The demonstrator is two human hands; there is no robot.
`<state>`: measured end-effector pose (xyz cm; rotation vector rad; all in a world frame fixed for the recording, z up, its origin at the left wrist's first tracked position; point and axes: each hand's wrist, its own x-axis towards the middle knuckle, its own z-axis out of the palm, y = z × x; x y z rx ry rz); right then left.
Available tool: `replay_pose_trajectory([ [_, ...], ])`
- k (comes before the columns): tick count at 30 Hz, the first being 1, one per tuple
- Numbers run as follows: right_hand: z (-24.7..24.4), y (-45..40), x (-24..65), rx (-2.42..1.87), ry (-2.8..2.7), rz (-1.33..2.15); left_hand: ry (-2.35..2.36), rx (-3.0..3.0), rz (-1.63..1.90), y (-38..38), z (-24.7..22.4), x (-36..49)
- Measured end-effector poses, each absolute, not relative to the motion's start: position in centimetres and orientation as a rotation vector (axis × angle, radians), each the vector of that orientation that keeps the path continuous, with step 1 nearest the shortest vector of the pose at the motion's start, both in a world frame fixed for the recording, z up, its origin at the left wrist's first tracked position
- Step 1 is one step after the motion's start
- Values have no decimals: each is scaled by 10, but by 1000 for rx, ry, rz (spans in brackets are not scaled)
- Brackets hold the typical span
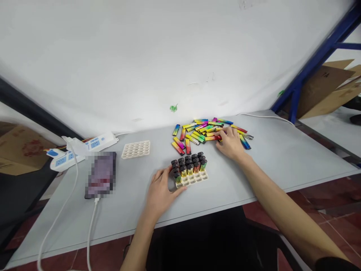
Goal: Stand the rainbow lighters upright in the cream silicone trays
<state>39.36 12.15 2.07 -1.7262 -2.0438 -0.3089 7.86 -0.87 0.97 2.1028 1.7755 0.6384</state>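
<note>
My left hand (161, 192) grips the left side of a cream-coloured tray (194, 180), thumb at its front corner and fingers along its side. Several lighters (190, 168) with black tops and yellow, red or green see-through bodies stand upright in the tray's back rows. The front holes show bare. At the loose pile, the fingers of my right hand (229, 142) are curled down onto a yellow-and-red metallic lighter sleeve (212, 138); the fingertips are partly hidden. Around it lie several shiny rainbow-coloured sleeves (179, 145), some overlapping.
A second cream tray (136, 149) with holes lies to the left near the wall. Further left are a phone (101, 175) on a white cable and a white power strip (84, 150). A blue metal frame (299, 86) and cardboard boxes (327, 88) stand on the right.
</note>
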Motion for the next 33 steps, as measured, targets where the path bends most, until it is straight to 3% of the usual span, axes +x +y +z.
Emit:
replay_pose_trajectory([
  [4, 16, 118, 403, -1565, -1883, -150, 1808, 2085, 625, -8, 10, 78],
  [11, 27, 115, 397, -1183, -1225, 881, 1849, 2114, 594, -10, 8, 78],
  [14, 31, 112, 391, -1066, -1000, 1122, 1859, 2120, 580, -9, 7, 78],
  [33, 36, 99, 376, -1039, -971, 1392, 1858, 2130, 577, -8, 6, 77],
])
